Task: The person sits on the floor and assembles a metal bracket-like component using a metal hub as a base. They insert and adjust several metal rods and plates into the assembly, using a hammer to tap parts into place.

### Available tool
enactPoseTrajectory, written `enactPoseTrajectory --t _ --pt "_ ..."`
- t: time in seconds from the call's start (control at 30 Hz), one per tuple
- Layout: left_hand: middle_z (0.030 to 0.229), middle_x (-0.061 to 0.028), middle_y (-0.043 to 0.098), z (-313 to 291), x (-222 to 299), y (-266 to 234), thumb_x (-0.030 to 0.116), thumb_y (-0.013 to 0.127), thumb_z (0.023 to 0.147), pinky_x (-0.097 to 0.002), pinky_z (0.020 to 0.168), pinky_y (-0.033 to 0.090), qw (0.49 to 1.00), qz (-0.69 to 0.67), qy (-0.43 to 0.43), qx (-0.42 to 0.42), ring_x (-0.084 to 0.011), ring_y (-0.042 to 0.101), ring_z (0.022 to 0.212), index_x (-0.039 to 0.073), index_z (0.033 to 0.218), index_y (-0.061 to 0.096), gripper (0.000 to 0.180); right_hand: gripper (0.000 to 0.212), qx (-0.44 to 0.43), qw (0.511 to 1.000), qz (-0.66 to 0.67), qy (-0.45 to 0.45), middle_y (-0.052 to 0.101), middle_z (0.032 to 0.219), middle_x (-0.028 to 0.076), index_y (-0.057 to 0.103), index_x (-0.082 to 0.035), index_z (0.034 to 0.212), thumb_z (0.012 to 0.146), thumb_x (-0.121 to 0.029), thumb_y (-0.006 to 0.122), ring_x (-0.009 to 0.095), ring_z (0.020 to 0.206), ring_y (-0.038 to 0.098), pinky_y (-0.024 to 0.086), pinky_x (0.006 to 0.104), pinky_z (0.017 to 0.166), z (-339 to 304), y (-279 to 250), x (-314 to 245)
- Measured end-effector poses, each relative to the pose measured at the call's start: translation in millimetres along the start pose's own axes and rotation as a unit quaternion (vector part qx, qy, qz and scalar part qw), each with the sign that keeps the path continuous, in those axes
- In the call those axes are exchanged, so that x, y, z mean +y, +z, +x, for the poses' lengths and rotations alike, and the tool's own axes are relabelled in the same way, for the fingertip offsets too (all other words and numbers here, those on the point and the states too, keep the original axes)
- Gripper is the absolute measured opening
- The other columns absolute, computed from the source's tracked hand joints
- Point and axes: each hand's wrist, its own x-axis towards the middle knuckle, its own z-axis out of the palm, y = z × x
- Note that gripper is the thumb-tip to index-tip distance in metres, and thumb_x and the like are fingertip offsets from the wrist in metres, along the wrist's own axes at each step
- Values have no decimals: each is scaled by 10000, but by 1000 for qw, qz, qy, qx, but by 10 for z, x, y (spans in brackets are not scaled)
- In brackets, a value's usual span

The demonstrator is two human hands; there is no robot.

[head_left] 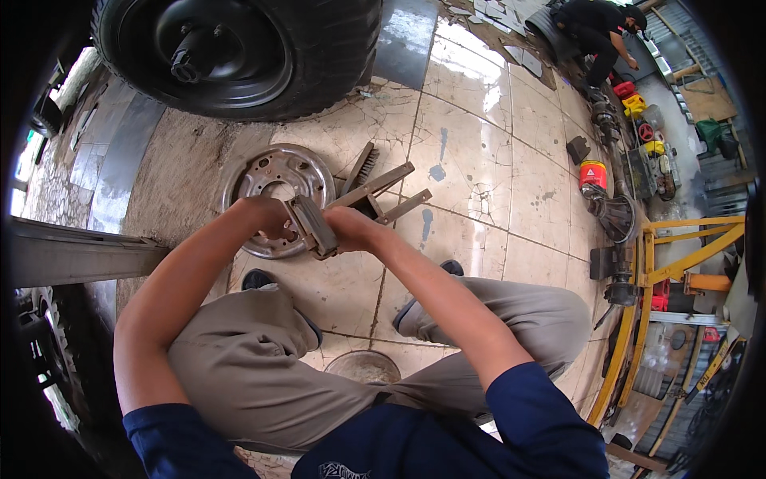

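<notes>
Between my knees I hold up a rusty metal piece [313,227] with a flat, ridged block at its near end and two bar-like arms reaching off to the right. My right hand [351,230] is closed around it beside the block. My left hand [267,218] is at the block's left side with its fingers curled; the block partly hides the fingertips. Below the hands, a round metal backing plate [239,177] with holes lies on the tiled floor. Touching or just beside its right edge is a wire brush [363,169], partly behind the metal piece.
A big tyre on a black wheel [335,56] stands ahead. To the left is a grey metal beam [88,251]. A round metal container [363,367] sits between my feet. Rightward are a red tin [593,176], axle parts [614,215], a yellow frame [686,259] and a crouching person [594,36].
</notes>
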Motion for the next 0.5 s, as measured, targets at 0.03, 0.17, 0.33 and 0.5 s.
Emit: enactPoseTrajectory --t 0.03,0.17,0.33,0.5 --pt "1021 -103 718 -58 -1 1 465 647 891 -405 862 527 1000 -13 -16 -22 -286 679 967 199 1252 632 449 324 9 1000 23 -16 679 868 161 627 -39 1029 776 -192 760 360 814 651 518 411 733 35 26 -35" --pt "952 -85 721 -55 339 -381 475 628 897 -401 804 529 998 34 -15 -59 -260 682 905 134 1161 667 432 435 62 983 174 14 668 824 119 624 -51 1011 750 -329 833 310 754 645 510 393 704 -64 365 696" --pt "1077 -103 708 -219 317 -335 502 644 877 -370 831 529 992 21 -74 -103 -260 666 951 146 1237 653 507 449 14 1000 13 19 673 842 131 640 -51 977 730 -367 842 328 791 636 506 403 712 -49 -28 -106" --pt "1047 -104 703 -63 213 -248 490 620 898 -384 817 523 992 34 -22 -121 -256 661 934 184 1330 571 531 510 7 997 55 50 699 986 166 666 -72 1103 728 -370 842 365 924 659 514 406 784 -66 -160 -311"
